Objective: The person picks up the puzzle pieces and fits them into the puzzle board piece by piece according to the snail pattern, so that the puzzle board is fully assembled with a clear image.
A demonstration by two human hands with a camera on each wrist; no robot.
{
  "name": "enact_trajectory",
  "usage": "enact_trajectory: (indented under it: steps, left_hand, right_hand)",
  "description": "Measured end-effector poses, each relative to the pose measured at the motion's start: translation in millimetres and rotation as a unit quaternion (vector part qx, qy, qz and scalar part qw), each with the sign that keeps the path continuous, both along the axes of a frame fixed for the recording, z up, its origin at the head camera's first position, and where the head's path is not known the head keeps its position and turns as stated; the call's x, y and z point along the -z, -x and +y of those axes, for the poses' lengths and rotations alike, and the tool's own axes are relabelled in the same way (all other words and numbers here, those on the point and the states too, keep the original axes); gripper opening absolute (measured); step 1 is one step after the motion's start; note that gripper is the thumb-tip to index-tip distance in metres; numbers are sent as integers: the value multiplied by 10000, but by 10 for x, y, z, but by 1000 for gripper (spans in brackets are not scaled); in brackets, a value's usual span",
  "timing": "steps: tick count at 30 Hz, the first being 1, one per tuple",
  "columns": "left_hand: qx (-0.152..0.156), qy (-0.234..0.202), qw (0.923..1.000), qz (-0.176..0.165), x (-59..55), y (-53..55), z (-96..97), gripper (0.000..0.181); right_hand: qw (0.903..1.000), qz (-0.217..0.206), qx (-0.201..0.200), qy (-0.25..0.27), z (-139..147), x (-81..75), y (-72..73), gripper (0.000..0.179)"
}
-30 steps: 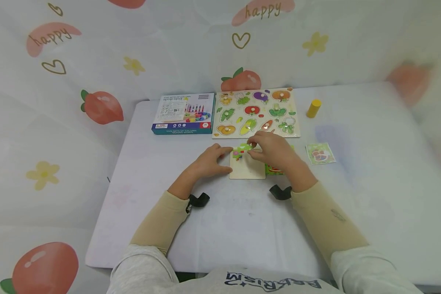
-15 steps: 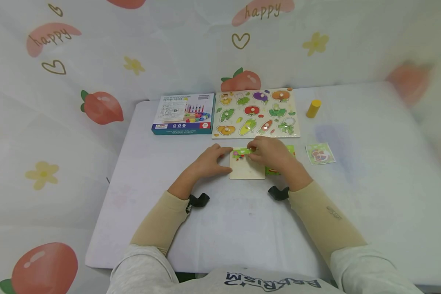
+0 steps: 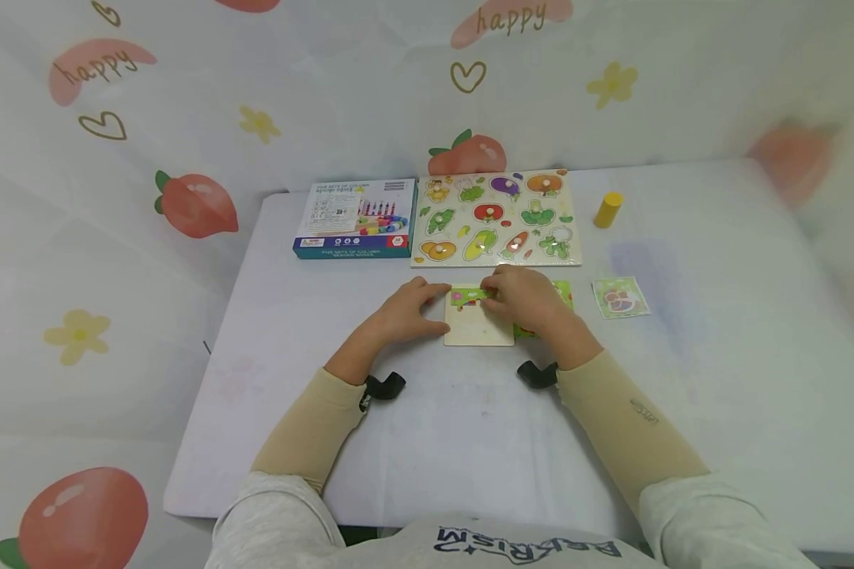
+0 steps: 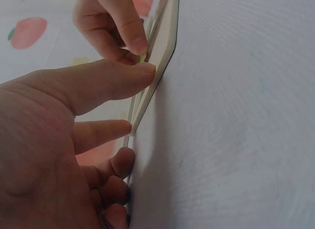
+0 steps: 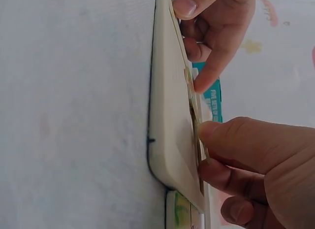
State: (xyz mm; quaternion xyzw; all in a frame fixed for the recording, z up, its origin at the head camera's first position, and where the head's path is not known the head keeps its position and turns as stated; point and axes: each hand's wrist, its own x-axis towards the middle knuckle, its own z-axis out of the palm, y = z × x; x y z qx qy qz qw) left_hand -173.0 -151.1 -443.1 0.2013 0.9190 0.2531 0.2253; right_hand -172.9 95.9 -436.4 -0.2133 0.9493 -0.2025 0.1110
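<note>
A small pale wooden puzzle board [image 3: 478,330] lies flat on the table, with a green printed piece along its top edge. My left hand [image 3: 404,313] is at the board's left side, straight index finger and thumb touching the edge near its corners. Over the upper right of the board, my right hand [image 3: 530,300] pinches a thin green puzzle piece [image 3: 478,293] between thumb and index finger, low over the board's top strip. In the right wrist view the piece shows edge-on, slightly tilted. The right hand hides the board's upper right corner.
Right of the board, a green picture tile [image 3: 564,291] is partly covered by my right hand. Further right lie a small picture card [image 3: 621,298] and a yellow cylinder [image 3: 608,210]. Behind are a vegetable peg puzzle [image 3: 498,217] and a beads box [image 3: 356,220].
My right hand has come down and slightly toward me, bringing the green piece from above the board's top edge onto its top strip. The left hand has stayed at the edge.
</note>
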Motion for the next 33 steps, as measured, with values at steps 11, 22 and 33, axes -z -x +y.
enact_trajectory:
  steps: [11,22,33]
  left_hand:
    - [27,-23,10000,3,-13,15,-9,74]
    - [-60,6,9999,-132,-12,6,3,75]
    - [-49,-21,9999,-97,-9,3,3,75]
  right_hand:
    - [9993,-17,354,103,-48,31,-14,31]
    - [9976,8,661,204,-40,81,-29,29]
    - [9981,-9,567,250,7,47,-15,33]
